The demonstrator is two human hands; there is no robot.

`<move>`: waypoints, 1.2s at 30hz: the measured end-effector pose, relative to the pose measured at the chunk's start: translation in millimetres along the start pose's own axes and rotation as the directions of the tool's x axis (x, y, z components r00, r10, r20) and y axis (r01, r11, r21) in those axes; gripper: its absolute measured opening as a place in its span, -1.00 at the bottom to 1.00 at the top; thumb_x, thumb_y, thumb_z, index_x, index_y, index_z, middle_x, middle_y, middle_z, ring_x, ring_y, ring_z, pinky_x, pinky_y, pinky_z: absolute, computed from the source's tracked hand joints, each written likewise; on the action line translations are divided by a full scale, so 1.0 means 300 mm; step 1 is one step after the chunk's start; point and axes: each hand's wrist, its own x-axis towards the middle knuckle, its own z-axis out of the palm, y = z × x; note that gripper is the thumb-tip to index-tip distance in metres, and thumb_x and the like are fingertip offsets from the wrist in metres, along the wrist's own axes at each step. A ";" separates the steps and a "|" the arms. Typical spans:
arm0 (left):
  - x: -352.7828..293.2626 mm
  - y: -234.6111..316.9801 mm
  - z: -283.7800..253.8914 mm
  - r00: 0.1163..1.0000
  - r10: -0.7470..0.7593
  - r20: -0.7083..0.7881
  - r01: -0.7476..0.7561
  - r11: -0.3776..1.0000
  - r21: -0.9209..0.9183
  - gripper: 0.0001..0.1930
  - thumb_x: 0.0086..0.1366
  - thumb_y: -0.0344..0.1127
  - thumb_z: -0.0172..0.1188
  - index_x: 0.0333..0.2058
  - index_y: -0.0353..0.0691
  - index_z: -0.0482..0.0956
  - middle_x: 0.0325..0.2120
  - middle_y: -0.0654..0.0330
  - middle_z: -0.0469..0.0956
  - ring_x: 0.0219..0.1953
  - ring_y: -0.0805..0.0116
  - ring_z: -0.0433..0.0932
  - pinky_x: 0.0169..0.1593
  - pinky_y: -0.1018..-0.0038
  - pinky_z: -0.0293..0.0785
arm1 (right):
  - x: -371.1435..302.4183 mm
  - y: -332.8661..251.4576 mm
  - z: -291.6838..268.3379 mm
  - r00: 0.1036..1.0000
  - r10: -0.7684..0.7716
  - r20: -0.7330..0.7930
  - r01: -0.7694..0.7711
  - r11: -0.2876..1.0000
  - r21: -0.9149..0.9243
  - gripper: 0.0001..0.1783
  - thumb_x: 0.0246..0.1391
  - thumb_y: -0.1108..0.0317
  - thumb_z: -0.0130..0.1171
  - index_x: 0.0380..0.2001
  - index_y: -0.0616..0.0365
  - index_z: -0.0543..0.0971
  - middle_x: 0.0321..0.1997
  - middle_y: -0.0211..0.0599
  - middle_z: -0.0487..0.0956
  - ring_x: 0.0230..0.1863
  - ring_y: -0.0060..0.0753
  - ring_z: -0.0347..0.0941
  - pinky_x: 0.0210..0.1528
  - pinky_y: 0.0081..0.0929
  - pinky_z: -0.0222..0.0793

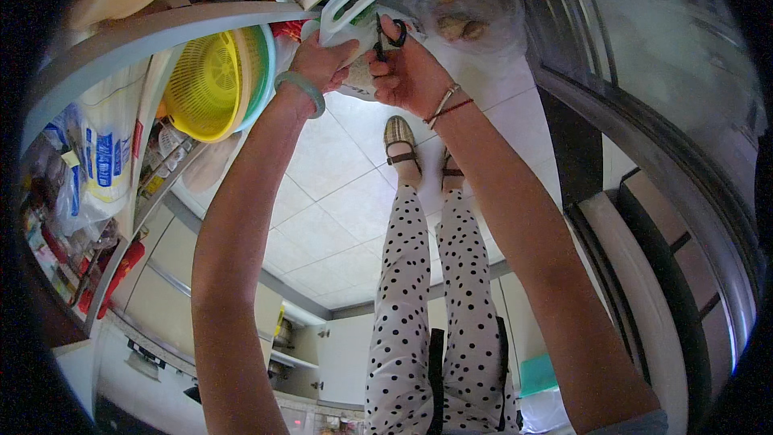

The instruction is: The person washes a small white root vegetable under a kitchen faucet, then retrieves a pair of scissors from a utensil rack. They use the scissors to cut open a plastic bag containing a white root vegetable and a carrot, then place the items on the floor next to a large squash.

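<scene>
At the top centre my right hand (411, 76) holds black-handled scissors (390, 39), with fingers curled round their loops. Beside it, my left hand (326, 63) is closed on the upper part of a pale plastic bag (362, 79) with grainy beige contents. The exact grip is partly hidden by the fingers. Just above my left hand rises a white slotted plastic handle (354, 2); whether it belongs to the bag I cannot tell. The two hands are close together, with the scissors at the bag.
Yellow and green basins and a colander (205, 84) stand nested on a shelf at left. Wrapped packages (105, 149) fill the rack beyond. A clear bag with brownish lumps (463, 16) lies at upper right. A dark-framed glass door (660, 72) runs along the right, tiled floor (330, 185) below.
</scene>
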 end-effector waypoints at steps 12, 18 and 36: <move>-0.031 -0.008 -0.033 0.986 -0.065 0.155 0.086 0.987 -0.134 -0.77 0.14 -0.33 0.21 -0.30 -0.20 0.33 -0.73 0.35 0.29 -0.82 0.61 0.14 -0.79 0.66 -0.02 | -0.005 -0.025 -0.045 0.993 0.040 0.111 -0.030 0.995 -0.093 -0.44 -0.15 -0.31 0.13 -0.62 -0.01 0.39 -0.77 -0.63 0.19 -0.75 -0.63 0.06 -0.71 -0.68 0.02; -0.133 0.012 -0.083 0.995 -0.061 -0.078 0.059 0.998 -0.018 -0.77 0.18 -0.20 0.18 -0.30 -0.21 0.42 -0.69 0.32 0.39 -0.81 0.60 0.24 -0.81 0.65 0.02 | -0.036 -0.083 -0.048 0.973 0.021 0.229 0.067 0.927 -0.369 -0.49 -0.12 -0.24 0.15 -0.51 0.01 0.41 -0.70 -0.58 0.27 -0.71 -0.68 0.11 -0.69 -0.73 0.03; -0.131 -0.046 -0.138 0.993 0.096 0.066 -0.024 -0.388 0.921 -0.75 0.18 -0.29 -0.01 -0.21 0.10 0.61 0.32 0.17 -0.32 0.24 0.11 0.13 0.18 -0.15 -0.10 | 0.130 -0.156 -0.217 0.701 -0.707 -0.098 -0.099 0.039 -0.994 -0.81 -0.04 0.25 0.15 -0.42 0.14 0.51 -0.55 -0.31 0.52 -0.63 -0.46 0.46 -0.64 -0.52 0.44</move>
